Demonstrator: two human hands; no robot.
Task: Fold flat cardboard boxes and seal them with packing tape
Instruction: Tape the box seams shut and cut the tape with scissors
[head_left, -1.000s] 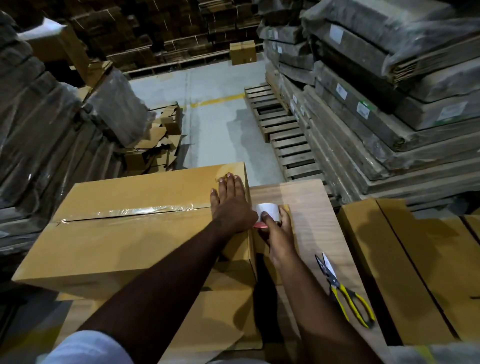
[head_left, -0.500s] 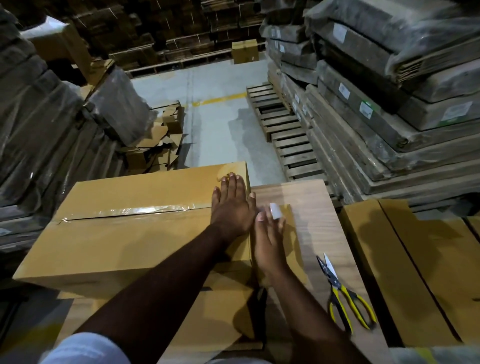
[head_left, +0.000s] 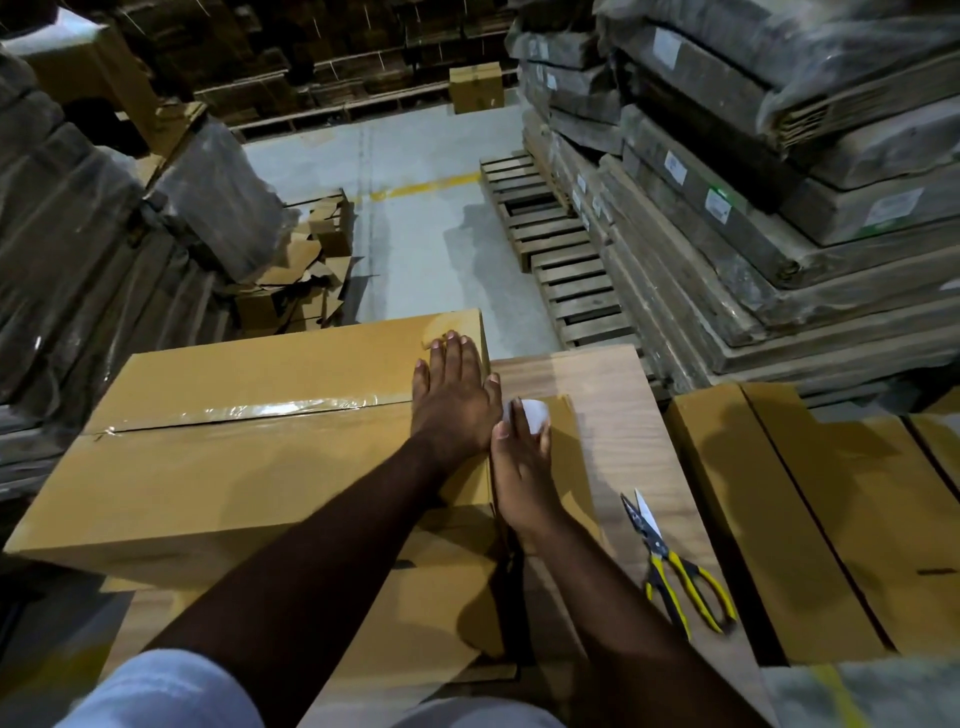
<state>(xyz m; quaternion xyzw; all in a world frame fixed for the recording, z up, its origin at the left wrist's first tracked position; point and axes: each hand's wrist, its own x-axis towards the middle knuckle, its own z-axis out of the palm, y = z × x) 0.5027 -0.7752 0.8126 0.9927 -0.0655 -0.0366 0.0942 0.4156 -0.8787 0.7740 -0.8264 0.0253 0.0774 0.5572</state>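
Fingers (head_left: 452, 353) of left hand (head_left: 449, 402): straight, spread flat on top of cardboard box (head_left: 249, 457), pressing its right end where the tape strip (head_left: 260, 410) finishes. Fingers of right hand (head_left: 519, 457): curled round a white tape roll (head_left: 535, 415), held against the box's right-hand face, just over the top edge.

Item: cardboard box, brown, folded up, standing on the wood-grain counter (head_left: 618, 415) at its left part, overhanging other flat cardboard beneath. Top flaps closed; one glossy clear strip runs along the centre seam from left edge to under the left hand, slightly wrinkled near both ends.

Accessory: scissors (head_left: 675, 566), yellow handles, blades closed, lying on counter well right of the roll. Flat cardboard stack (head_left: 810, 519) beside counter, right.

Risks, as judged:
- Tape end may lift or crease at the corner if the roll is pulled away before the overhang is pressed down.
- Wrinkles may trap air and weaken the seal.
- Tape not visibly cut; tearing by hand could peel the strip back, or shift the box on the loose cardboard below.
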